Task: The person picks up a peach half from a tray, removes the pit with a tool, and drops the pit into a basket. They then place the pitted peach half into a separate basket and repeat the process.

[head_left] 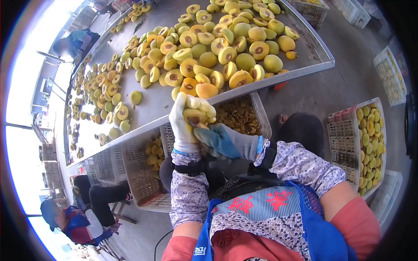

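Observation:
My left hand [185, 124], in a white glove, is closed around a halved yellow peach [194, 114], its brown pit area facing my other hand. My right hand [220, 140], in a blue-grey coated glove, presses its closed fingers against that fruit. Whatever those fingers hold, if anything, is hidden. Both hands are just in front of the metal rim [270, 81] of a big table. Beyond the rim lies a heap of cut peaches [209, 48], greenish yellow, many with pits showing.
Below the table edge stand a crate of brownish scraps [239, 114] and a crate with yellow pieces [141, 174]. At right is a crate full of peaches [370, 143]. A seated person [80, 217] is at lower left, another person [76, 43] across the table.

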A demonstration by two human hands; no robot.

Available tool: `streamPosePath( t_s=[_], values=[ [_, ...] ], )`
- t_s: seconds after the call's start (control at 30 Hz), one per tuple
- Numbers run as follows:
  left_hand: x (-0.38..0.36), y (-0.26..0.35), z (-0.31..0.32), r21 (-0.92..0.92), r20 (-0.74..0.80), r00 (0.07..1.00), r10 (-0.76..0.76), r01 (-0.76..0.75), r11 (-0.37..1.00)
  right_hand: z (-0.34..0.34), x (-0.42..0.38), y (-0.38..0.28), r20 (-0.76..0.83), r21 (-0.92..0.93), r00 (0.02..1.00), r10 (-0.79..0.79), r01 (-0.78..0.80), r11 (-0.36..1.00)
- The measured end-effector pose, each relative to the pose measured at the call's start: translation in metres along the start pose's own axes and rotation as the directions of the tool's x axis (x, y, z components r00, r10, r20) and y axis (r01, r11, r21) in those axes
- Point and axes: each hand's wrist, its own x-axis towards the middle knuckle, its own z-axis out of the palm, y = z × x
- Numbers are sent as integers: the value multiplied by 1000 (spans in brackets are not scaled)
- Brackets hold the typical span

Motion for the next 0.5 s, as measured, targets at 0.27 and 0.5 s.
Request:
streamPosePath(
  t_s=[0.27, 0.5],
  values=[
    [-7, -1, 22, -10, -150, 988, 35, -37, 999, 0, 13, 17, -5, -71, 990, -139, 138, 988],
    [5, -2, -11, 225, 238, 964, 122, -177, 958, -22, 1, -10, 497, 335, 804, 325, -524, 783]
  ],
)
